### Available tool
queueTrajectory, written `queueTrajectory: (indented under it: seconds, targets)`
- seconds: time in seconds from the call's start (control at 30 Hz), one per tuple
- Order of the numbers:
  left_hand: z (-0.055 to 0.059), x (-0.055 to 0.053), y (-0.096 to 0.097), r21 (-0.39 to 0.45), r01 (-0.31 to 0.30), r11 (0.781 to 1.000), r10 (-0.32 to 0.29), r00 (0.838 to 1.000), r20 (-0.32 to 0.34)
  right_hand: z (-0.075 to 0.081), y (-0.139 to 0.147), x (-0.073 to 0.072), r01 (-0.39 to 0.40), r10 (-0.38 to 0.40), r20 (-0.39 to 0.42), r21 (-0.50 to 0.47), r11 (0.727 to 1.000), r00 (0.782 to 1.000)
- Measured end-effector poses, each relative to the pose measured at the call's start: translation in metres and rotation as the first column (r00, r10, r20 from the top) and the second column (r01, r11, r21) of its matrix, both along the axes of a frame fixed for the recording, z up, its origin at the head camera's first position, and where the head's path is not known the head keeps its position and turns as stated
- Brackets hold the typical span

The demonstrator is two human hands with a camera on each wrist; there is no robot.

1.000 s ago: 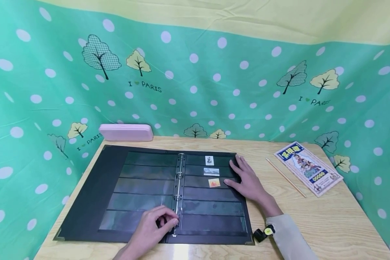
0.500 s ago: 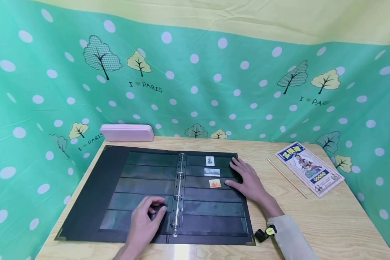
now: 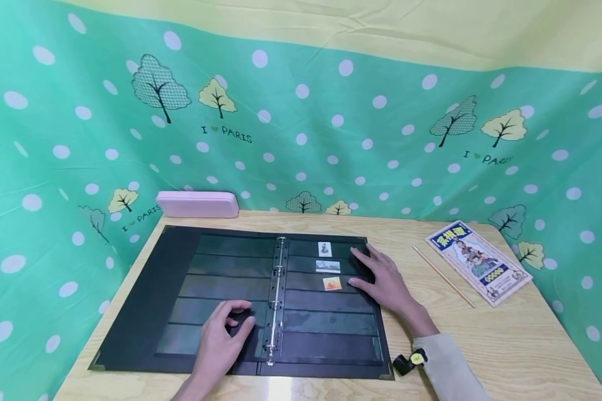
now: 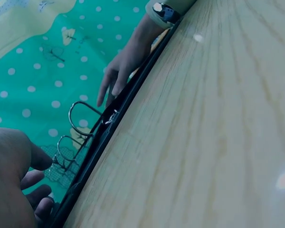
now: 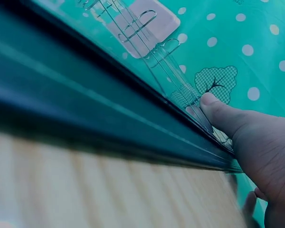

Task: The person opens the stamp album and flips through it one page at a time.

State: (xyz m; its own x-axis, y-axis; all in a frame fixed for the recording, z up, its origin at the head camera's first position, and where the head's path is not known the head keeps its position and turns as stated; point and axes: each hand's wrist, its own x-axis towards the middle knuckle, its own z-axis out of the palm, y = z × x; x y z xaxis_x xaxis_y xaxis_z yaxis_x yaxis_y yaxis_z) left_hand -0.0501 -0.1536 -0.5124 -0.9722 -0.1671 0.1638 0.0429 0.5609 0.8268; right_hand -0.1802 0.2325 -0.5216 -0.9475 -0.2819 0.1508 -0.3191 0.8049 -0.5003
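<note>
Left hand point(image 3: 219, 337) has slack, parted grip over ring-binder stamp album point(image 3: 139, 303); right hand point(image 3: 387, 281), spread, rests on its right edge.

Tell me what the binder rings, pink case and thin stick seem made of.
Binder rings: polished metal, by their silvery glints. Pink case: probably plastic, smooth with a soft sheen, though coating is possible. Thin stick: perhaps wood, from its tan colour; finish and grain too small to tell.

The left hand point(image 3: 219, 341) has moved from the binder rings point(image 3: 275, 304) over the left page point(image 3: 233, 264)
</note>
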Motion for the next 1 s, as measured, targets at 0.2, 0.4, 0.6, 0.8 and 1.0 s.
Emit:
queueTrajectory:
  seconds: [0.2, 0.4, 0.6, 0.8, 1.0]
  targets:
    - [-0.002, 0.000, 0.000, -0.006, -0.001, 1.000, 0.001, 1.000, 0.018, 0.001, 0.000, 0.000, -0.016, 0.016, -0.058, -0.004, 1.000, 0.998]
    - [-0.002, -0.001, -0.002, -0.006, -0.009, 1.000, 0.009, 1.000, 0.016, 0.001, -0.006, 0.000, -0.071, 0.064, -0.129, -0.051, 0.996, 0.990]
    - [-0.003, -0.002, -0.002, -0.019, 0.002, 1.000, -0.002, 1.000, -0.001, 0.001, -0.012, 0.003, -0.055, 0.017, -0.205, -0.183, 0.981, 0.979]
    - [-0.001, -0.002, -0.002, -0.016, 0.006, 1.000, -0.006, 1.000, -0.007, 0.005, -0.016, 0.006, -0.070, -0.001, -0.190, -0.367, 0.927, 0.982]
    - [0.000, -0.002, -0.002, -0.014, 0.007, 1.000, -0.007, 1.000, 0.015, 0.008, -0.021, 0.007, -0.018, -0.062, -0.126, -0.555, 0.832, 0.990]
